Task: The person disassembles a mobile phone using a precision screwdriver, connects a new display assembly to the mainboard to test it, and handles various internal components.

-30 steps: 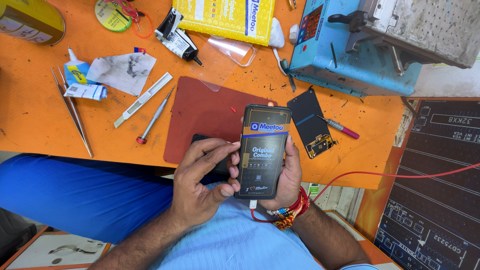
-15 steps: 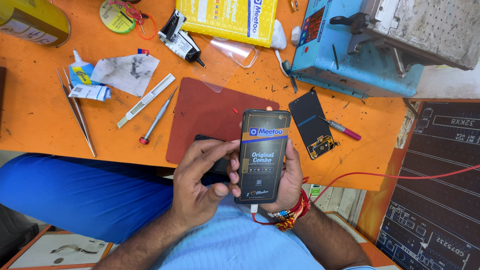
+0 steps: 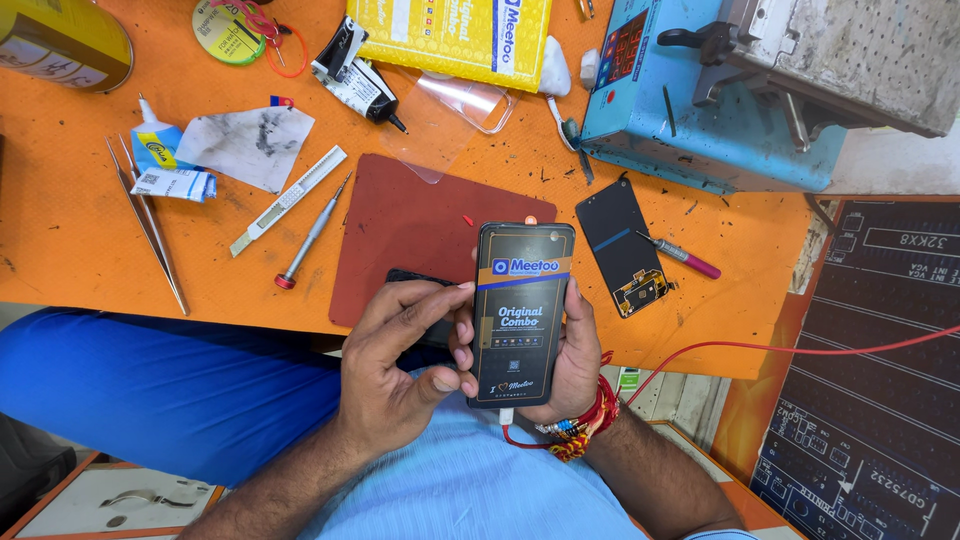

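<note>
Person seen from above: left hand (image 3: 395, 375) and right hand (image 3: 570, 365), both bare, forearms uncovered. The right wrist carries a bundle of red and yellow thread bands (image 3: 580, 425). Clothing: light blue shirt (image 3: 470, 490) and bright blue trousers (image 3: 170, 390).
</note>
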